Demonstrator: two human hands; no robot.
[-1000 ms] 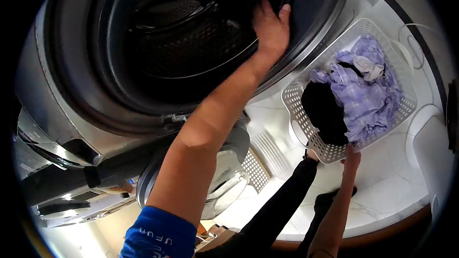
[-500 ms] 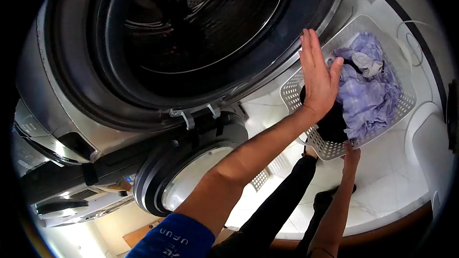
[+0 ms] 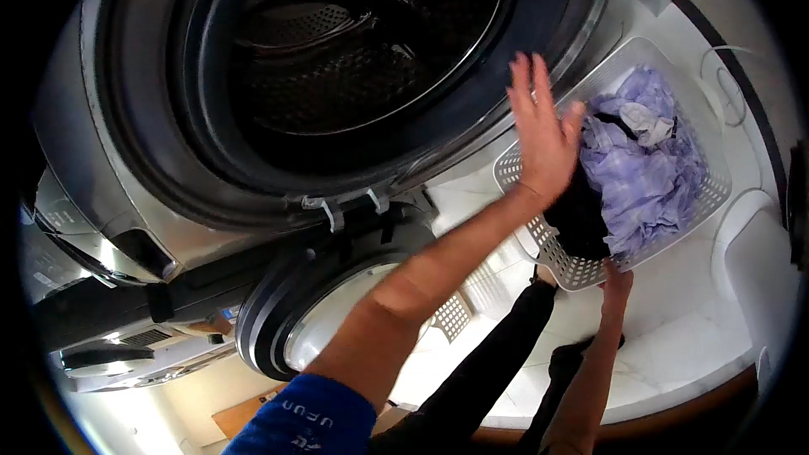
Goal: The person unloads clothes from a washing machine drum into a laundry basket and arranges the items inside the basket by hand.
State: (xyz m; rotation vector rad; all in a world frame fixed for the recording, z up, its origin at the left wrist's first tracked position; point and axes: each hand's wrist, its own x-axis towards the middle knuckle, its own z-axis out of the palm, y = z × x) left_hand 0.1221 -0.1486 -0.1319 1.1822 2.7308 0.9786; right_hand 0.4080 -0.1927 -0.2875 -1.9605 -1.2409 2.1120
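My left hand (image 3: pixel 546 139), on the blue-sleeved arm, is raised with fingers apart in front of the lower rim of the washing machine's drum opening (image 3: pixel 354 59). It holds nothing and overlaps the near-left side of a white laundry basket (image 3: pixel 716 185); whether it touches the basket I cannot tell. My right hand (image 3: pixel 618 280) grips the basket's near rim, its fingers partly hidden. Inside the basket lie a crumpled lilac checked cloth (image 3: pixel 640 185), a small whitish cloth (image 3: pixel 649 124) and a black cloth (image 3: pixel 577 215). Dark metal shows in the drum, with no laundry visible.
The round machine door (image 3: pixel 337 312) hangs open on its hinge (image 3: pixel 337 206), below the drum opening. A white cord (image 3: pixel 729 93) runs along the wall beside the basket. A pale rounded object (image 3: pixel 763 278) stands at the right. My legs (image 3: pixel 472 371) are on the white tiled floor.
My left hand has moved slightly left, away from the lilac cloth, and its fingers have spread. The basket and clothes have shifted a little. The drum's inner metal looks turned.
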